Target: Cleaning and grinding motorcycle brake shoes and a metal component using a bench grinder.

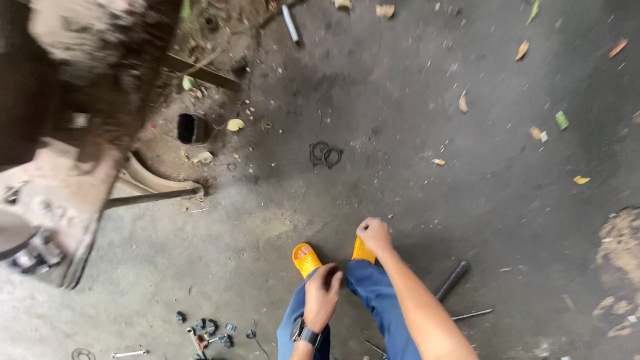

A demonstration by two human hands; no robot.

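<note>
Small bolts [207, 330] lay scattered on the concrete floor [413, 133] at the left. The left hand [322, 297] hung with fingers curled, apparently empty, above the jeans [373, 293]. The right hand [375, 235] was closed loosely over an orange sandal [362, 252].

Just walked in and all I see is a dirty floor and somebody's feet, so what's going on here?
A person stands on a grimy concrete floor in orange sandals and blue jeans, seen from above. Both hands hang in front of the legs and seem to hold nothing: the left hand, with a dark watch on its wrist, and the right hand. Small nuts and bolts lie by the left foot, a dark metal bar to the right, and black rubber rings ahead. Muddy machinery fills the left side.
</note>
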